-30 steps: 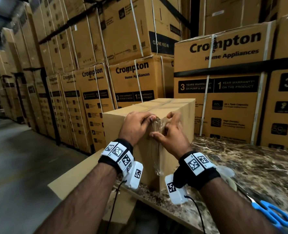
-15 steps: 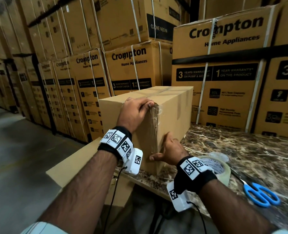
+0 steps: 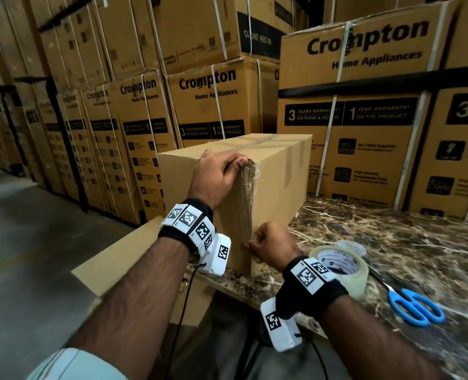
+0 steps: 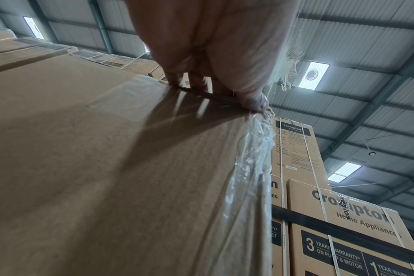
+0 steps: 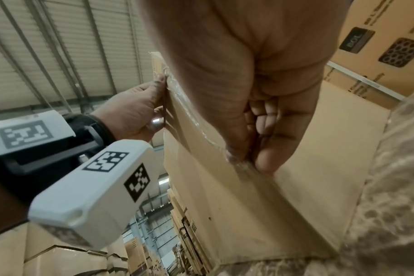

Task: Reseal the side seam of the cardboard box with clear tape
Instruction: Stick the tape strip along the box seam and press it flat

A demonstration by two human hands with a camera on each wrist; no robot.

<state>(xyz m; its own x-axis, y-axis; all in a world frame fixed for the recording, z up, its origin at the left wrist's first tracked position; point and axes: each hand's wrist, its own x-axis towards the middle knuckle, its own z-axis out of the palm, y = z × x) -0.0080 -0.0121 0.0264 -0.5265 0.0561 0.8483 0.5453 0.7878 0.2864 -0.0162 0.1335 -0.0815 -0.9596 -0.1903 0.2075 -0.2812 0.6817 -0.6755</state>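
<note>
Right fingers (image 3: 254,244) — now lower (on tape (image 3: 246,193))

Your left hand (image 3: 217,172) sits high, fingers curled over the top edge of the box (image 3: 280,185), thumb pressed at its corner. Your right hand (image 3: 271,246) is lower and balled up, thumb and forefinger pinching the tape (image 3: 247,207). Both forearms reach forward, left wrist raised above the right.
</note>
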